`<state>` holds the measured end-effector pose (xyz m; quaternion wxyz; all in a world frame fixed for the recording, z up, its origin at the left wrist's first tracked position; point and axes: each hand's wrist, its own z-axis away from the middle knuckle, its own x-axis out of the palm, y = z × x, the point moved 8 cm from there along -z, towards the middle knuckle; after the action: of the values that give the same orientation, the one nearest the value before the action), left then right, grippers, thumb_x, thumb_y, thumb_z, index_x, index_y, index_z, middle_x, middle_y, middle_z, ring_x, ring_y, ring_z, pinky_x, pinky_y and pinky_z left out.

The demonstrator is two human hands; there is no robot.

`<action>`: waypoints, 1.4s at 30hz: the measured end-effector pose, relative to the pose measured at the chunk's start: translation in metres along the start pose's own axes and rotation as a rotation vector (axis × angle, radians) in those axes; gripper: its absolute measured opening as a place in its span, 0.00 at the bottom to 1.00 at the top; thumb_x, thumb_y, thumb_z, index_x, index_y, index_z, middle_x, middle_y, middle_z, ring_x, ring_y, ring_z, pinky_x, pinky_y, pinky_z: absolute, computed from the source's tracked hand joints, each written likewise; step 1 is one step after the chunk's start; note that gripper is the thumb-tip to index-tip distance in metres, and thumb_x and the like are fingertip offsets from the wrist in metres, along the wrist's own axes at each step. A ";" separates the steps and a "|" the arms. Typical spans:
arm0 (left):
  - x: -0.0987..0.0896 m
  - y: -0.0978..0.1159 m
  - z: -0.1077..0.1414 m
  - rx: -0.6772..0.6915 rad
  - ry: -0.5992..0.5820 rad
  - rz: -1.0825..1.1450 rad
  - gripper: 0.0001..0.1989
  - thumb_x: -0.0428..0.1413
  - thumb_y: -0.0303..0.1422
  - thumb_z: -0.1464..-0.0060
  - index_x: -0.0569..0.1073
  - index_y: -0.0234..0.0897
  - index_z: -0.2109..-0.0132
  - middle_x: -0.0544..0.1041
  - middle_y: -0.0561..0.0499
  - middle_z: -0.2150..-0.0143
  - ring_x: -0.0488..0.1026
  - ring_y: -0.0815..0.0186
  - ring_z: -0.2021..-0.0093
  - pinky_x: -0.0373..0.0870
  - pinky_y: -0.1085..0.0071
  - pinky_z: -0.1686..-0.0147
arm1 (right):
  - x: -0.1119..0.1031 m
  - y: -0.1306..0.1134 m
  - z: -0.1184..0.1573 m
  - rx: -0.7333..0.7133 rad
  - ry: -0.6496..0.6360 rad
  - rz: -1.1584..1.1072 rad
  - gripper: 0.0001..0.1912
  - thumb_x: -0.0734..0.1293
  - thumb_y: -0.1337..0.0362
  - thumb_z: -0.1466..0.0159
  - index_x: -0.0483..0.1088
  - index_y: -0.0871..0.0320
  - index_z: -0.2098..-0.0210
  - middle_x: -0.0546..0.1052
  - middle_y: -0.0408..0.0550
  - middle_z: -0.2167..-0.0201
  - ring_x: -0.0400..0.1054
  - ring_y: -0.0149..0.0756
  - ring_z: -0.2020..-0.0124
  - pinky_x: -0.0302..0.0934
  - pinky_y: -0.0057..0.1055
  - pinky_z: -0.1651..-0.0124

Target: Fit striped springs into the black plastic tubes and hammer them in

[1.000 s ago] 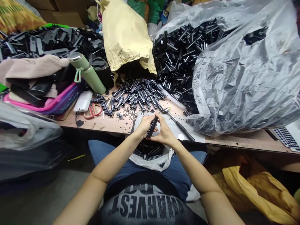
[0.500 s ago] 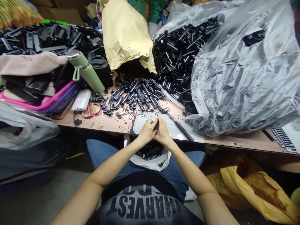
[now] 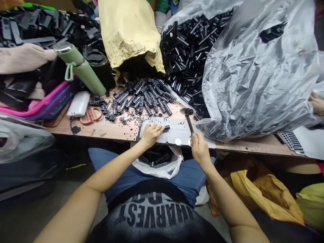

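My right hand (image 3: 199, 148) is wrapped round the handle of a hammer (image 3: 189, 120), its head raised over the right part of a pale work plate (image 3: 174, 133). With closed fingers, my left hand (image 3: 152, 134) holds a short black tube (image 3: 166, 128) down on that plate; the tube's right end sticks out past the fingertips. Behind the plate, many black-and-white ridged rollers (image 3: 144, 96) lie in a heap. More such rollers fill a white bag (image 3: 159, 168) on my lap.
Tiny dark bits are scattered beside the plate. Red-handled scissors (image 3: 91, 115), a white power bank (image 3: 79, 104) and a green flask (image 3: 83, 72) stand left. A clear plastic bag (image 3: 253, 91) of black tubes bulges at right, where another person's hand (image 3: 316, 103) shows.
My hands were together over the plate and have parted. My right hand has picked up the hammer that lay there. My left hand now presses the tube on the plate.
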<state>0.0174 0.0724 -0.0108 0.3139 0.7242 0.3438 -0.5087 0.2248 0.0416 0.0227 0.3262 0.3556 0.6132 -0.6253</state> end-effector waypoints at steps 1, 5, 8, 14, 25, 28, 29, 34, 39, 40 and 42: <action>0.001 0.000 0.000 -0.008 -0.011 -0.002 0.21 0.41 0.24 0.36 0.67 0.41 0.40 0.76 0.43 0.48 0.69 0.58 0.48 0.60 0.57 0.53 | 0.005 -0.003 0.008 0.006 -0.025 0.029 0.22 0.46 0.52 0.29 0.64 0.57 0.60 0.72 0.47 0.75 0.68 0.38 0.74 0.56 0.30 0.68; 0.005 0.012 0.000 -0.057 -0.054 -0.007 0.22 0.41 0.26 0.36 0.64 0.36 0.38 0.73 0.40 0.43 0.67 0.56 0.42 0.57 0.54 0.45 | 0.018 -0.010 0.022 0.036 -0.192 0.183 0.19 0.48 0.54 0.30 0.64 0.56 0.65 0.71 0.47 0.77 0.66 0.39 0.77 0.52 0.30 0.71; 0.009 0.030 -0.001 -0.085 -0.039 -0.004 0.28 0.44 0.37 0.37 0.59 0.22 0.36 0.61 0.30 0.35 0.54 0.50 0.33 0.47 0.51 0.37 | -0.002 -0.037 0.024 -0.043 -0.104 0.046 0.20 0.47 0.52 0.29 0.63 0.55 0.65 0.71 0.46 0.77 0.67 0.39 0.76 0.53 0.29 0.71; 0.023 0.044 0.003 -0.084 -0.052 0.083 0.35 0.44 0.39 0.40 0.51 0.14 0.34 0.53 0.25 0.33 0.46 0.46 0.30 0.45 0.50 0.36 | 0.032 -0.085 0.036 -0.172 -0.225 0.096 0.16 0.49 0.55 0.29 0.62 0.54 0.64 0.74 0.48 0.75 0.70 0.40 0.75 0.53 0.29 0.72; -0.004 0.015 -0.017 -0.160 -0.073 0.313 0.16 0.47 0.32 0.39 0.69 0.33 0.47 0.75 0.40 0.60 0.71 0.56 0.58 0.70 0.62 0.60 | -0.003 -0.015 -0.013 0.001 -0.039 0.358 0.19 0.50 0.53 0.29 0.65 0.56 0.63 0.75 0.50 0.73 0.69 0.42 0.72 0.50 0.31 0.70; -0.027 -0.057 -0.024 -0.518 0.125 0.212 0.19 0.44 0.32 0.38 0.66 0.28 0.44 0.72 0.34 0.53 0.69 0.53 0.53 0.67 0.59 0.55 | -0.009 0.020 -0.035 0.063 0.019 0.446 0.19 0.53 0.53 0.29 0.67 0.58 0.62 0.75 0.54 0.68 0.69 0.43 0.68 0.53 0.32 0.66; -0.030 -0.083 -0.025 -0.660 0.148 0.159 0.19 0.44 0.31 0.39 0.66 0.25 0.45 0.71 0.32 0.52 0.69 0.51 0.51 0.66 0.57 0.54 | -0.009 0.024 -0.044 0.045 0.044 0.449 0.18 0.54 0.54 0.30 0.68 0.59 0.61 0.75 0.56 0.66 0.69 0.44 0.65 0.55 0.33 0.64; -0.020 -0.137 -0.040 -0.832 -0.041 0.041 0.15 0.43 0.25 0.42 0.70 0.20 0.54 0.73 0.28 0.55 0.69 0.47 0.52 0.64 0.55 0.53 | -0.004 -0.011 -0.111 -0.248 0.157 0.364 0.15 0.53 0.63 0.30 0.69 0.61 0.56 0.73 0.58 0.57 0.65 0.44 0.54 0.56 0.35 0.52; -0.061 -0.106 -0.027 -0.672 0.099 0.068 0.15 0.44 0.31 0.40 0.71 0.27 0.53 0.74 0.35 0.58 0.72 0.52 0.56 0.65 0.58 0.55 | 0.009 -0.031 -0.212 -0.165 0.050 0.451 0.15 0.56 0.67 0.32 0.71 0.67 0.58 0.74 0.64 0.56 0.61 0.46 0.51 0.52 0.36 0.51; -0.068 -0.095 -0.024 -0.608 0.120 0.110 0.14 0.46 0.33 0.40 0.72 0.29 0.54 0.74 0.38 0.59 0.72 0.54 0.58 0.66 0.60 0.56 | 0.013 -0.032 -0.226 -0.146 0.011 0.452 0.13 0.59 0.66 0.34 0.72 0.68 0.60 0.75 0.65 0.58 0.62 0.46 0.51 0.52 0.37 0.50; -0.069 -0.073 -0.019 -0.487 0.114 0.226 0.11 0.51 0.36 0.42 0.73 0.33 0.58 0.74 0.43 0.62 0.71 0.57 0.62 0.67 0.62 0.59 | 0.016 -0.032 -0.245 -0.128 -0.030 0.431 0.10 0.65 0.66 0.37 0.74 0.69 0.65 0.76 0.66 0.61 0.64 0.47 0.52 0.51 0.38 0.48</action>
<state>-0.0495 0.1170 0.0531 0.5138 0.6886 0.3900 -0.3312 0.2005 0.2882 0.0273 0.4834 0.4474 0.5566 -0.5062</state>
